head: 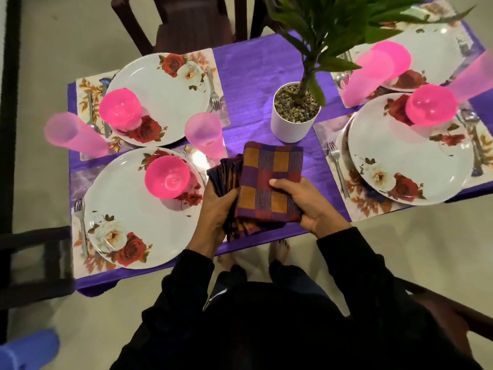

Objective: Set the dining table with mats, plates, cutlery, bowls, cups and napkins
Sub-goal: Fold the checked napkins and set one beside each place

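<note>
Both hands' grip holding checked napkins [269, 182], left hand [218, 209], right hand [306, 204], purple tablecloth [248, 76], pale floor [53, 33]

We find nothing to read here: no words, labels, brands or numbers on anything in view. We see only rose prints and woven checks, and those are patterns, not writing.
</note>
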